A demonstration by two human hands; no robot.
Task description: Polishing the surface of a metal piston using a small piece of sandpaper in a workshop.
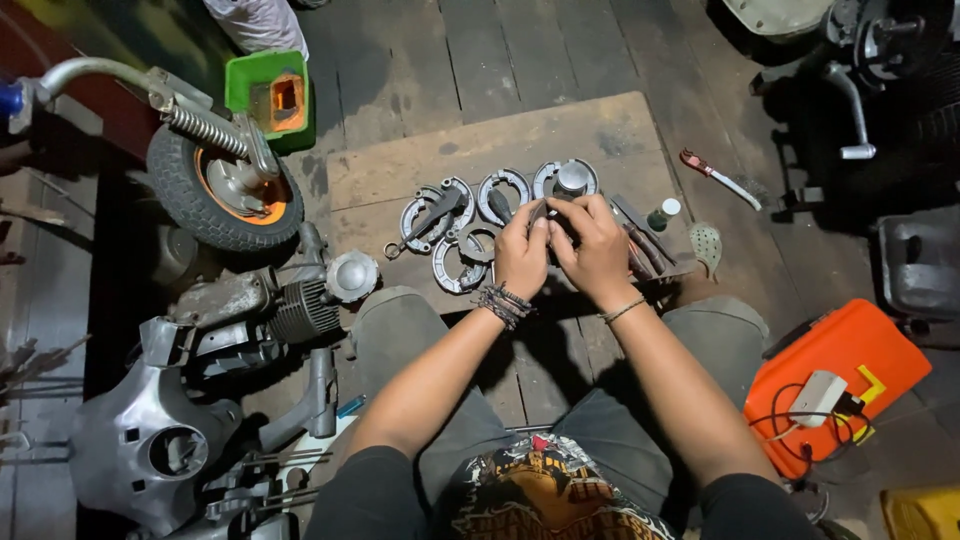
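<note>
both hands, left hand and right hand, pinch one small dark metal part between fingertips, just below curved grey brake shoes on a worn wooden board.

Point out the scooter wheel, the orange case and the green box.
scooter wheel point(190, 205), head view, on the tyre.
orange case point(850, 350), head view, on its lid.
green box point(250, 85), head view, on its rim.
</note>
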